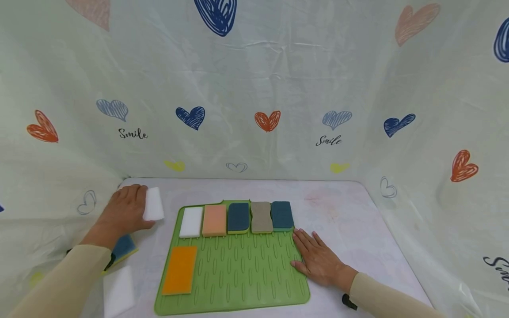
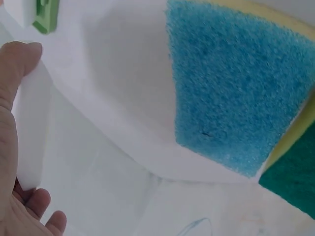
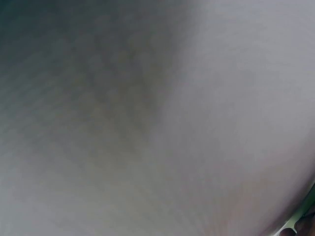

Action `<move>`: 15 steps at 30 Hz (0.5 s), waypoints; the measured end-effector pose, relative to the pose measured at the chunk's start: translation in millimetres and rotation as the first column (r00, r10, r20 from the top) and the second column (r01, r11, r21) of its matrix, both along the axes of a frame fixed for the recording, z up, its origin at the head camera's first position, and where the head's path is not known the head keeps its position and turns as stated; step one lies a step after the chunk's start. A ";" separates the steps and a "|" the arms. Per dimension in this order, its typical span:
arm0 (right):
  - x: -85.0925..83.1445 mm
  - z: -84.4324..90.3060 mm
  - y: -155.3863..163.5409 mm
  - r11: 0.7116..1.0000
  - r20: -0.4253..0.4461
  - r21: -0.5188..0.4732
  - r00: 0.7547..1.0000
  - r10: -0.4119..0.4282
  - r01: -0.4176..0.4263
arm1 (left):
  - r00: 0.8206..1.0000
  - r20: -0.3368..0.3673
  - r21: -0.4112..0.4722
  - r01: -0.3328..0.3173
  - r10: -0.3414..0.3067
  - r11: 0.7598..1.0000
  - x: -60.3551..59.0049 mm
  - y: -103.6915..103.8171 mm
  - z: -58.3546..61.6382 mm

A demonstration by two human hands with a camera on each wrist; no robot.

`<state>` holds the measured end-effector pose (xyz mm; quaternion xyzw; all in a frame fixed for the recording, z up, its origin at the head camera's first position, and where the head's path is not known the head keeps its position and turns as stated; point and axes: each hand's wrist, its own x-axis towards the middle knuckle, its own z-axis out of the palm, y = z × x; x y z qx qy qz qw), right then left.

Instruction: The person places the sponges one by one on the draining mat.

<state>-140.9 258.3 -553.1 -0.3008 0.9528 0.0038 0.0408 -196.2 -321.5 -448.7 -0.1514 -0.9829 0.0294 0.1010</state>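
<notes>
White block pinched in the left hand, right hand laid flat by the mat

"Smile" is printed twice in full in black script on the curtain (image 1: pixel 246 79), with a third, cut-off copy at the right edge of the head view. The white block (image 1: pixel 153 204) sits between the thumb and fingers of the left hand (image 1: pixel 123 214), on that hand's right side, left of the green mat (image 1: pixel 250 287); whether it touches the table (image 1: pixel 346 212) I cannot tell. It is plain, smooth, straight-edged and slim seen side-on. The right hand (image 1: pixel 320 260) holds nothing, its straight fingers resting at the mat's right edge. On the mat a row runs white pad (image 1: pixel 191 222), pink pad (image 1: pixel 214 220), navy pad (image 1: pixel 238 217), grey pad (image 1: pixel 262 217) and second navy pad (image 1: pixel 282 215), with an orange pad (image 1: pixel 179 270) below. Near the left wrist lie a blue sponge (image 1: pixel 124 250) and another white block (image 1: pixel 119 291)
</notes>
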 end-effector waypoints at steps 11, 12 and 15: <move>-0.5 -0.9 -0.2 1.000 0.003 -0.009 1.000 -0.005 0.005 | 0.965 -0.132 0.038 0.231 -0.224 0.972 8.1 18.4 -1.5; -0.4 -0.7 -0.2 1.000 0.002 -0.010 1.000 -0.004 0.004 | 0.962 -0.131 0.039 0.246 -0.239 0.968 9.1 20.6 -1.1; -0.1 -0.2 -0.2 1.000 -0.003 -0.001 1.000 -0.002 0.002 | 0.956 -0.113 0.041 0.277 -0.271 0.960 12.3 27.2 0.9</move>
